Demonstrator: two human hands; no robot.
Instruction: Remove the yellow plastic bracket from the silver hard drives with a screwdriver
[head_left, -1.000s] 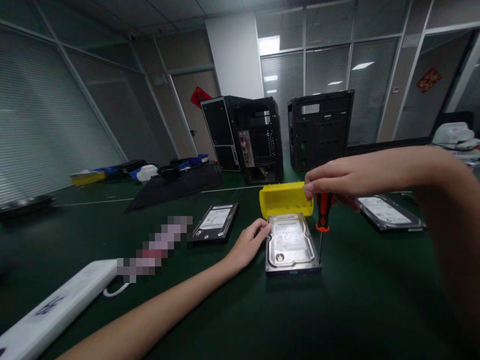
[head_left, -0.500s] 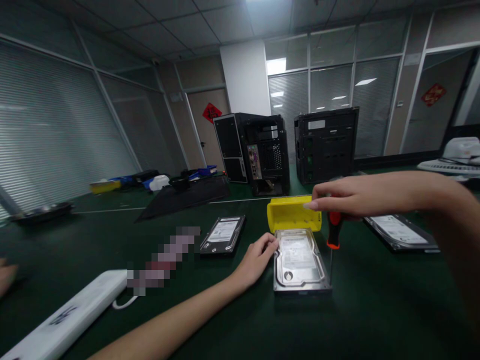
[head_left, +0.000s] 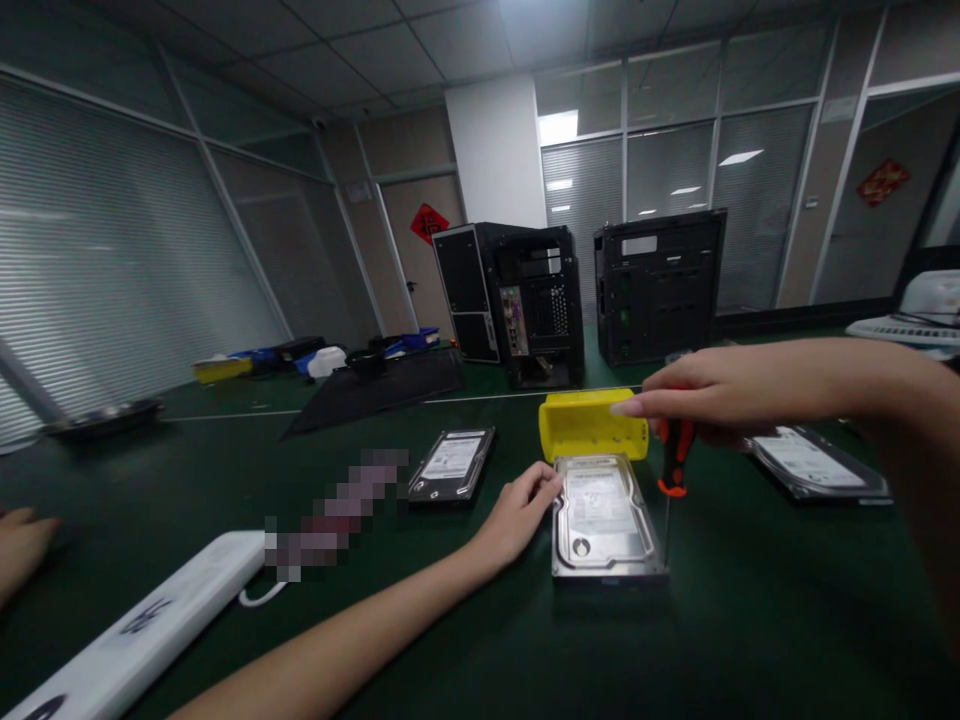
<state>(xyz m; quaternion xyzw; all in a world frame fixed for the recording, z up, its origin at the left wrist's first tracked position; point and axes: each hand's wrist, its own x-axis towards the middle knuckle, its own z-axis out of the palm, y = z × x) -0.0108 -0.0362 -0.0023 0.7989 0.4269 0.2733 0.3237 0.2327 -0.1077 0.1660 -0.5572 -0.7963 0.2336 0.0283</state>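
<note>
A silver hard drive [head_left: 602, 515] lies flat, label side up, on the dark green table. My left hand [head_left: 521, 508] rests at its left edge, fingers curled closed against the side of the casing. Above the drive's right side, my right hand [head_left: 694, 395] is closed from the top around a red and black screwdriver [head_left: 673, 465]. The thin shaft points straight down at the drive's lower right corner; whether the tip sits in a screw is too small to tell. Directly behind the drive stands a yellow bin [head_left: 589, 425] with a few tiny bits inside.
Another hard drive [head_left: 452, 466] lies to the left, and one more drive [head_left: 814, 462] lies partly behind my right arm. A white power strip [head_left: 142, 620] is at the lower left, near another person's hand [head_left: 22, 550]. Two black computer cases [head_left: 536, 305] stand at the back.
The view has shifted slightly, moving the scene a little to the right. More of the other person's hand shows at the left edge. Both my hands keep their places at the drive.
</note>
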